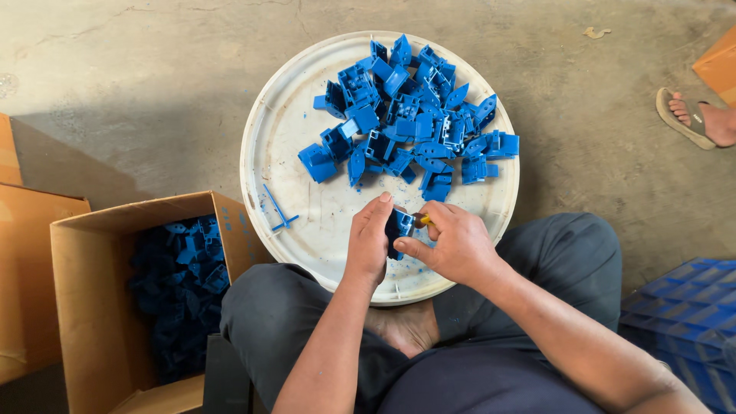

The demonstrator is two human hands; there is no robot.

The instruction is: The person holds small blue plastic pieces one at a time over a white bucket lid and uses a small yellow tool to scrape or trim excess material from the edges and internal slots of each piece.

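Observation:
My left hand (369, 239) grips a small blue plastic part (399, 228) over the near rim of a round white tray (284, 130). My right hand (452, 241) presses against the same part from the right, with a small yellow-handled tool (422, 220) pinched in its fingers. A heap of several blue plastic parts (410, 115) lies on the far half of the tray. A thin blue sprue piece (277, 213) lies alone on the tray's left side.
An open cardboard box (84, 307) holding several blue parts (180, 284) stands at my left knee. A blue plastic crate (690, 322) is at the right. Another person's sandalled foot (694, 119) rests on the concrete floor at the far right, next to a cardboard box corner (721, 65).

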